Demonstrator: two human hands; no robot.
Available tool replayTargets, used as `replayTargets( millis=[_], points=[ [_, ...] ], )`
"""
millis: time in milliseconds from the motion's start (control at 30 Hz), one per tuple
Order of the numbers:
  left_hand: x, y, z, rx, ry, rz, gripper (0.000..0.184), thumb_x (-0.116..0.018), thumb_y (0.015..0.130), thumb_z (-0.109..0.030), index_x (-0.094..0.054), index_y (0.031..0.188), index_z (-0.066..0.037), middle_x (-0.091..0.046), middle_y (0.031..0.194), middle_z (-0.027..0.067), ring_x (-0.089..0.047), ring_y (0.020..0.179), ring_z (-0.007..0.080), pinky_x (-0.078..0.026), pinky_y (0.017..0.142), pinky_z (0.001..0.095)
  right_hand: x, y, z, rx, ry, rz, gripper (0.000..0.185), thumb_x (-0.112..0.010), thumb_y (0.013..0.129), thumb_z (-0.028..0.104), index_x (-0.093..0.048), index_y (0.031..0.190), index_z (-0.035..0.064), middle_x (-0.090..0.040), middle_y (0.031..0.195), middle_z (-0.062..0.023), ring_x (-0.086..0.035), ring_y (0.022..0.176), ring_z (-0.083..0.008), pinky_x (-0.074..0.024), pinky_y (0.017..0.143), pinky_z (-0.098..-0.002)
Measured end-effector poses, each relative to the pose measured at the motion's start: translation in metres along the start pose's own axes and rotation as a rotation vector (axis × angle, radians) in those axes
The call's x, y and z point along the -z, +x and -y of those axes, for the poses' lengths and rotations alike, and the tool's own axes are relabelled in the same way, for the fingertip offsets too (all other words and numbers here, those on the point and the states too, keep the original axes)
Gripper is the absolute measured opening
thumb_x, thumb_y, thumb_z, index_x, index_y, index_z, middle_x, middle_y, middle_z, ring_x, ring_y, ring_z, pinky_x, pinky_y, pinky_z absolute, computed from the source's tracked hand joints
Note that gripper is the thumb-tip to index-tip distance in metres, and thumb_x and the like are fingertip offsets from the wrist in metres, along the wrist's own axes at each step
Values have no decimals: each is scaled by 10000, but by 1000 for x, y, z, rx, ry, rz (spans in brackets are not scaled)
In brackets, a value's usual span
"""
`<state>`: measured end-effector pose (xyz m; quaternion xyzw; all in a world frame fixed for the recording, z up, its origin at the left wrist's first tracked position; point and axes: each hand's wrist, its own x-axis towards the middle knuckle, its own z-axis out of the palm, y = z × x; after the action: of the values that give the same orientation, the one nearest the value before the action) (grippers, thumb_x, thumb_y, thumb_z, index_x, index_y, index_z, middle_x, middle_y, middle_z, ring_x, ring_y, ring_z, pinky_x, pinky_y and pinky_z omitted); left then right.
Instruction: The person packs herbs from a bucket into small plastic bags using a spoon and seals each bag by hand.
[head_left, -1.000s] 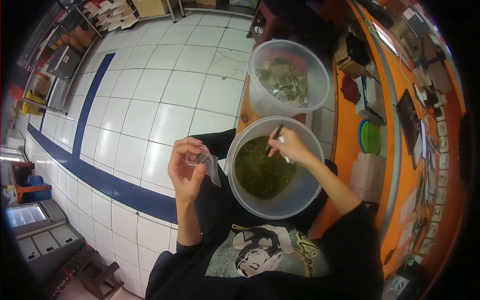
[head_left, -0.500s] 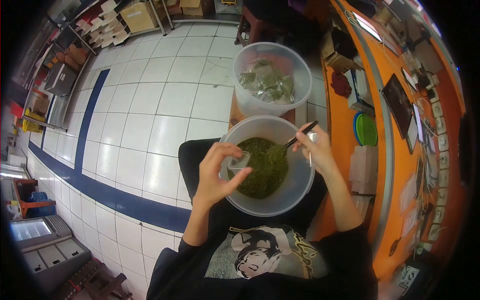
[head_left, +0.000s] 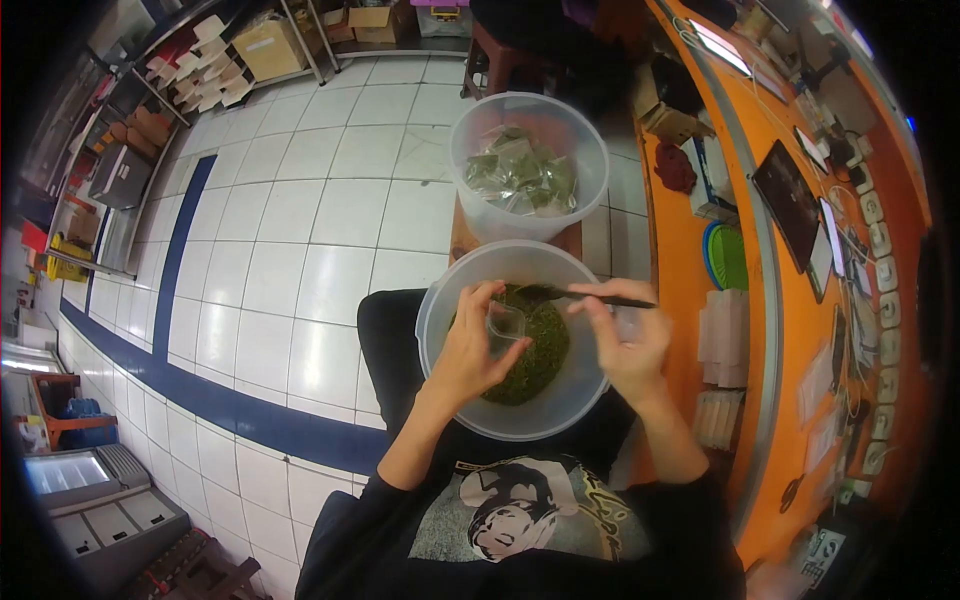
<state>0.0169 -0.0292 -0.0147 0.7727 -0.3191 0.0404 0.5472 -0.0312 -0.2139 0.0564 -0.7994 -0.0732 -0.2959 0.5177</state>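
Observation:
My left hand point(head_left: 468, 345) is closed around a small clear plastic bag point(head_left: 508, 322), its mouth held apart above the tub. In my right hand point(head_left: 632, 338) a black spoon point(head_left: 606, 297) lies almost level, its tip close to the bag's mouth. Something clear, perhaps plastic, shows against my right palm. Below both hands, a translucent plastic tub point(head_left: 462, 408) at my lap holds loose chopped green herb point(head_left: 545, 350). Beyond it stands a second translucent tub point(head_left: 478, 210) with several small clear bags of green stuff point(head_left: 520, 170).
An orange desk point(head_left: 770, 420) with a dark laptop point(head_left: 787, 205) runs along the right. Its lower shelf holds a green basket point(head_left: 728, 255) and paper stacks point(head_left: 724, 338). White floor tiles point(head_left: 290, 250) lie to the left; a brown stool point(head_left: 490, 60) stands at the back.
My right hand has turned the spoon from steep to nearly level and lifted it from the herb toward the bag. The left hand has shifted slightly right with the bag.

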Motion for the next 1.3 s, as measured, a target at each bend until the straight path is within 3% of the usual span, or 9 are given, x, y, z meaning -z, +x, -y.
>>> replayTargets(
  millis=[67, 167, 333, 400, 433, 567, 633, 833, 1300],
  points=[
    [-1, -1, 4, 6, -1, -2, 747, -780, 718, -56, -342, 1322, -18, -471, 1191, 207, -568, 968, 327, -469, 860, 389, 12, -3, -3, -81, 22, 22, 255, -677, 816, -37, -578, 1052, -33, -690, 976, -134, -701, 806, -217, -541, 709, -293],
    [-4, -2, 6, 18, -34, -22, 743, -777, 716, -42, -346, 1321, -23, -468, 1195, 203, -568, 964, 316, -468, 859, 389, 17, -4, 4, -376, -221, 308, 564, -703, 764, -18, -481, 1280, 26, -596, 1242, -169, -604, 1114, -324, -496, 892, -380],
    [-14, -1, 0, -36, -74, 11, 743, -812, 687, -27, -377, 1289, -28, -496, 1198, 174, -581, 961, 290, -465, 884, 374, -10, -26, -2, -403, 122, 456, 541, -684, 797, 39, -503, 1302, 106, -519, 1338, -179, -568, 1160, -333, -481, 913, -391],
    [-13, -3, 0, -27, -39, 7, 725, -812, 686, -26, -391, 1277, -29, -520, 1166, 167, -592, 949, 290, -472, 880, 373, -11, -24, -1, -116, -250, 452, 445, -668, 812, 54, -563, 1240, 118, -518, 1336, -171, -565, 1134, -359, -491, 891, -406],
    [-12, -4, 1, -23, -11, 4, 707, -812, 686, -26, -406, 1264, -29, -545, 1135, 160, -603, 937, 289, -478, 876, 372, -10, -21, 4, -158, -300, 478, 298, -650, 829, 65, -629, 1124, 106, -543, 1298, -159, -590, 1054, -374, -507, 846, -422],
    [-5, -10, 3, 50, 10, 24, 636, -787, 717, 2, -422, 1237, -21, -604, 1042, 140, -634, 908, 248, -503, 851, 348, 2, -27, -17, -197, -357, 661, 199, -659, 823, 53, -656, 1022, 63, -567, 1248, -144, -637, 940, -339, -527, 766, -395],
    [-1, -13, 7, 309, -399, 41, 531, -737, 769, 48, -435, 1201, -17, -644, 958, 121, -651, 900, 194, -524, 818, 303, 4, -29, -23, -251, -142, 556, 147, -678, 803, 21, -668, 948, 36, -618, 1129, -126, -657, 824, -299, -526, 698, -346],
    [-2, -12, 0, 384, -715, -78, 363, -662, 843, 70, -426, 1103, -21, -662, 904, 131, -639, 909, 160, -522, 815, 265, 4, -30, -22, -109, -33, 222, 182, -681, 773, -35, -668, 948, 12, -670, 838, -99, -668, 757, -212, -513, 685, -292],
    [-6, -4, -3, 325, -569, 43, 398, -628, 865, 68, -360, 1138, -39, -624, 996, 139, -613, 950, 162, -504, 808, 279, -15, -17, -14, -234, 21, 326, 197, -668, 797, -25, -633, 988, 11, -672, 835, -95, -669, 764, -174, -515, 702, -289]
  ],
)
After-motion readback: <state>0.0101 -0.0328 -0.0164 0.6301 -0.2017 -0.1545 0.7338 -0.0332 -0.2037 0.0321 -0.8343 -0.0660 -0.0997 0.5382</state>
